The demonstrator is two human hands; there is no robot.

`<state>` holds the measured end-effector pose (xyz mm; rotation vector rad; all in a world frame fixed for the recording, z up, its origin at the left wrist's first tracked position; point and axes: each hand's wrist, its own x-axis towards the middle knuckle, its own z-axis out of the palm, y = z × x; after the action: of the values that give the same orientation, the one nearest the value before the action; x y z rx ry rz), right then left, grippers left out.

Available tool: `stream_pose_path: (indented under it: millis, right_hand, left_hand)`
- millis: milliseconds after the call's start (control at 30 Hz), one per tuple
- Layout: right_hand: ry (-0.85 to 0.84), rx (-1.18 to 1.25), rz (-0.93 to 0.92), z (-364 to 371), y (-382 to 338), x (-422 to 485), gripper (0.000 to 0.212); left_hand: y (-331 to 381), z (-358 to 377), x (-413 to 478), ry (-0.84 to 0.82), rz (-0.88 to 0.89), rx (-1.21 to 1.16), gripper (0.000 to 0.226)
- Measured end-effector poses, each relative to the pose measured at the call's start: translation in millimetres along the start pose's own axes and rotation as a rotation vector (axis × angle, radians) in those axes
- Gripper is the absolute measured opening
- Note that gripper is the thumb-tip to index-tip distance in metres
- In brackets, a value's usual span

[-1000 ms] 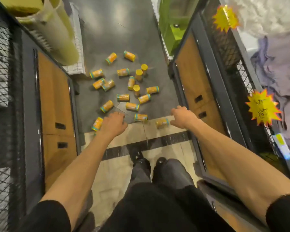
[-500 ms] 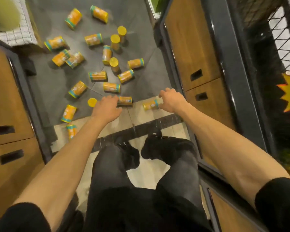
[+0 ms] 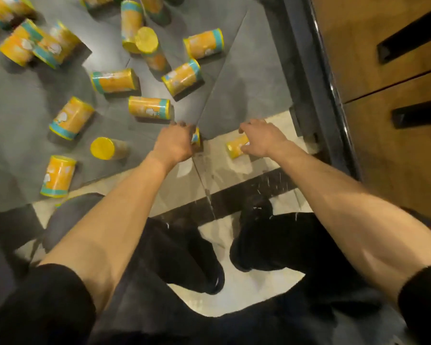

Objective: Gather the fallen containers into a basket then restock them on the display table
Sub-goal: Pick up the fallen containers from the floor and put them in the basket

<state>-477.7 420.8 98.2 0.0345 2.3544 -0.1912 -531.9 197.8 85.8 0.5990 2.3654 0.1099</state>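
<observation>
Left hand (image 3: 174,145): fingers are curled over the left-hand container (image 3: 196,139), which is clamped beneath the palm; only its teal-banded end is seen past the knuckles.
Right hand (image 3: 263,138): fingers are curled over the right-hand container (image 3: 235,147), which is gripped from above; its yellow end is left exposed.
Hands, mutual position: held apart, both just beyond the dark stripe (image 3: 254,189) in the floor.
Left-hand container: laid on the floor just beyond the dark stripe, at the seam between grey and pale tile.
Right-hand container: laid on its side on the pale tile just beyond the dark stripe.
Scattered containers (image 3: 149,107): spread over the grey floor (image 3: 246,70) farther beyond the dark stripe and toward its left end; most are laid on their sides, yellow with teal bands.
Lidded container (image 3: 102,148): seen with its yellow lid turned upward, beyond the left end of the dark stripe.
Shoes (image 3: 255,211): black, placed at the near edge of the dark stripe.
Cabinet (image 3: 383,120): wood-fronted, with dark slot handles, positioned past the right end of the dark stripe.
</observation>
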Motion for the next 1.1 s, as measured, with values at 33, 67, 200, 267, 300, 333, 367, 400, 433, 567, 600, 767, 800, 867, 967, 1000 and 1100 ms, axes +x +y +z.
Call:
stream_pose_path:
  millis: [33,67,200,267,300,333,367,400,433,567,600,767,800,867,967,1000,1100]
  right_hand:
    - [0.001,-0.003,-0.01,12.8,1.9,14.3,0.054]
    - [0.004,-0.005,-0.019,24.5,3.7,26.1,0.057]
    - [0.007,-0.036,-0.056,66.1,12.8,65.0,0.069]
    - [0.009,-0.059,-0.07,84.0,17.7,80.5,0.072]
    - [0.011,-0.064,-0.074,90.8,19.0,86.1,0.072]
    - [0.011,-0.068,-0.078,96.6,19.9,90.7,0.072]
    - [0.01,-0.076,-0.083,101.7,20.3,94.4,0.073]
    - [0.012,-0.088,-0.089,106.0,20.6,97.5,0.073]
    - [0.017,-0.095,-0.09,109.8,21.2,100.8,0.073]
    - [0.025,-0.099,-0.109,121.0,23.2,111.7,0.074]
    - [0.019,-0.104,-0.115,122.4,22.7,113.4,0.075]
    - [-0.018,-0.124,-0.123,124.9,23.3,120.0,0.081]
    - [-0.03,-0.13,-0.125,125.3,24.8,120.3,0.082]
    - [-0.046,-0.139,-0.124,126.2,27.4,120.1,0.082]
    - [-0.058,-0.149,-0.128,127.2,28.5,119.4,0.081]
    - [-0.061,-0.148,-0.133,127.3,28.4,119.9,0.081]
    - [-0.058,-0.116,-0.13,121.2,28.1,118.3,0.083]
  left_hand:
    - [-5.2,12.8,13.7,0.002,-0.003,-0.006,0.048]
    - [-9.4,24.5,27.5,0.0,-0.003,-0.004,0.049]
    - [-25.4,64.4,74.6,0.048,0.015,-0.003,0.053]
    - [-29.7,78.8,90.5,0.068,0.041,0.015,0.058]
    - [-29.8,83.8,95.8,0.066,0.053,0.027,0.061]
    - [-29.3,87.1,99.8,0.055,0.06,0.036,0.063]
    - [-28.8,89.8,102.4,0.041,0.06,0.039,0.063]
    - [-28.9,92.5,104.7,0.033,0.06,0.035,0.063]
    - [-29.5,96.0,107.7,0.028,0.062,0.03,0.062]
    - [-32.9,104.7,113.7,0.027,0.07,0.019,0.057]
    - [-33.6,104.4,114.2,0.027,0.069,0.012,0.057]
    - [-36.9,106.4,115.7,-0.035,0.083,0.019,0.063]
    - [-36.4,107.5,115.2,-0.054,0.086,0.036,0.064]
    - [-35.6,108.9,113.1,-0.075,0.105,0.065,0.067]
    - [-35.8,110.2,113.0,-0.062,0.138,0.112,0.072]
    - [-36.1,110.5,112.9,-0.055,0.138,0.12,0.072]
    - [-37.6,105.9,110.2,-0.016,0.128,0.109,0.068]
